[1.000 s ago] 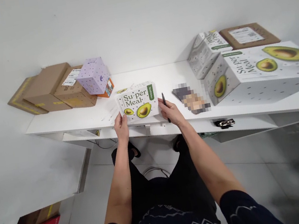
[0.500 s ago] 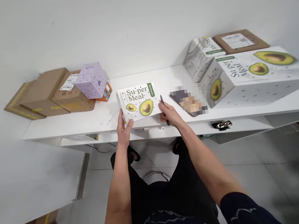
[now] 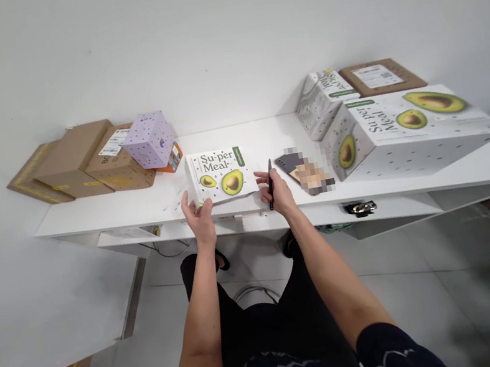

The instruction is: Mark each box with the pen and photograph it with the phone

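Note:
A white Su-per Meal box point(image 3: 221, 175) with avocado pictures lies flat on the white shelf point(image 3: 167, 200). At its lower left corner is my left hand point(image 3: 199, 218), fingers apart, the thumb close to the front edge. A slim black pen point(image 3: 271, 186) is held in my right hand point(image 3: 278, 191), whose fingertips reach toward the box's right side. Just right of that hand lies a phone point(image 3: 302, 172), partly blurred out.
Brown cartons point(image 3: 79, 156) and a lilac box point(image 3: 149, 140) over an orange box point(image 3: 174, 159) stand left. On the right are larger avocado boxes point(image 3: 420, 152) and a brown carton point(image 3: 382, 77). A metallic object point(image 3: 361, 208) lies on the lower shelf.
My left hand has loosened from the box and spread its fingers. My right hand has moved off the box's right edge, still with the pen. The view has shifted slightly.

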A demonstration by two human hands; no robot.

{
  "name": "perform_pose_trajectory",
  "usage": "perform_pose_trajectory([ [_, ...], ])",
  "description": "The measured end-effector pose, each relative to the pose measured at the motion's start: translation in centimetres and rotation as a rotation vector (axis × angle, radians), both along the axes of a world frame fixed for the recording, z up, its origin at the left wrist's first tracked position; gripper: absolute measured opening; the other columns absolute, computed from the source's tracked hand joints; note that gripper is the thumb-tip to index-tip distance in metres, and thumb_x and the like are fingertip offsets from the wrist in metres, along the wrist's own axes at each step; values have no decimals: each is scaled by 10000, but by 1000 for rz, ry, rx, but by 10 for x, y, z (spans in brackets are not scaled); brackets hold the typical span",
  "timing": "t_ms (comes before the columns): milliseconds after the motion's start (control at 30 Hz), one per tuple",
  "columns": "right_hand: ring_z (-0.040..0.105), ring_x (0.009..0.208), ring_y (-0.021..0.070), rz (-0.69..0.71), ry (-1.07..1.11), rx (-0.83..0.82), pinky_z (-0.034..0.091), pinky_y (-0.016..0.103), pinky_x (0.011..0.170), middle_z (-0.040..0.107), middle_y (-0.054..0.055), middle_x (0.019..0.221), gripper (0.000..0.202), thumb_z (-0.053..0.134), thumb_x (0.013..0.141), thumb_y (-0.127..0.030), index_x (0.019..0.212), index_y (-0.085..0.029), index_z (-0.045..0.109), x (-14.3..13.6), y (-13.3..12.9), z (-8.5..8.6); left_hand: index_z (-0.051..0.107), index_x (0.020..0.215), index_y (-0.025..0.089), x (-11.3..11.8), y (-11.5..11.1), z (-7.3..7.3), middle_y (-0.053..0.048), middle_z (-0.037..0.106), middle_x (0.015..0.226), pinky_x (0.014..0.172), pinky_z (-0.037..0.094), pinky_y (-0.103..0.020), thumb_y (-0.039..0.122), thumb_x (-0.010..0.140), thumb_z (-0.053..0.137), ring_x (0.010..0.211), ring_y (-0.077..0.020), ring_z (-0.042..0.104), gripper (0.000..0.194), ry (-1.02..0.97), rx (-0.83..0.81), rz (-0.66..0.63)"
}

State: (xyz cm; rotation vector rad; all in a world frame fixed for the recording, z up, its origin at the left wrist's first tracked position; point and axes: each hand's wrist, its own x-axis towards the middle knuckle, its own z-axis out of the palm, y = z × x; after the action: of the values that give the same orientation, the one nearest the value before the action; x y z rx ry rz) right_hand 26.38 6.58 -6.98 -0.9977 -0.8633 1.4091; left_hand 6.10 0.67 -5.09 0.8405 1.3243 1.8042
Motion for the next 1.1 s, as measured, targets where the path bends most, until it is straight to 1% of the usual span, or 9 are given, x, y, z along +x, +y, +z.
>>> perform_pose_trajectory([
  [133,309,408,45,-21,115,-41,325,223,415,534,-65,711,446,534,800,-458,1150,-198,631,1,-1,0,374,1466,289,-8,0,35,-132,547,1388,931,546,-322,448,736,818,1188,-253,615,869,213,88,59],
  [267,385,431,57,-55,138,-20,409,214,483,556,-108,648,567,600,704,-282,1269,-244,561,2,-2,1,464,1406,261,-21,0,60,-126,473,1461,1025,502,-354,349,665,865,1324,-293,514,848,482,233,-9],
  [333,428,439,61,-68,174,-11,456,223,517,605,-101,661,516,617,699,-269,1214,-248,586,4,-1,0,491,1386,238,-28,3,61,-133,474,1449,1060,477,-376,318,664,853,1337,-302,495,812,600,274,-80],
  [467,539,481,88,-71,379,-17,552,275,603,715,-33,735,281,608,728,-297,995,-219,652,16,-2,-1,460,1409,235,-40,16,53,-132,494,1411,1060,466,-426,322,703,799,1277,-294,522,788,738,288,-218],
  [567,616,564,113,-88,515,2,587,305,651,765,-2,840,241,600,753,-299,973,-230,672,29,-7,5,461,1393,249,-42,24,45,-127,482,1395,1004,489,-430,353,719,772,1237,-292,532,749,762,306,-249],
  [700,631,583,96,-115,466,119,571,268,599,770,-49,902,258,696,736,-228,986,-280,665,41,-13,33,414,1430,281,-32,25,37,-115,466,1414,1008,483,-427,377,741,758,1262,-294,512,776,645,283,-258],
  [833,564,484,82,-124,260,345,475,216,493,705,-50,682,250,733,825,-460,951,-251,679,30,-17,80,227,1524,332,-19,23,30,-98,424,1485,1060,447,-415,293,703,772,1336,-279,461,986,457,227,-256],
  [967,541,503,78,-94,-71,535,440,218,505,647,-33,639,382,612,909,-587,957,-219,702,-2,-21,124,346,1431,317,-17,28,30,-65,529,1314,950,480,-351,214,619,775,1198,-249,535,924,395,186,-261],
  [1100,612,644,107,-35,-294,673,495,258,641,643,-16,684,433,542,935,-624,887,-214,674,-32,-12,140,425,1336,295,-22,35,35,-10,560,1077,768,457,-283,186,562,744,930,-187,555,844,377,198,-308],
])
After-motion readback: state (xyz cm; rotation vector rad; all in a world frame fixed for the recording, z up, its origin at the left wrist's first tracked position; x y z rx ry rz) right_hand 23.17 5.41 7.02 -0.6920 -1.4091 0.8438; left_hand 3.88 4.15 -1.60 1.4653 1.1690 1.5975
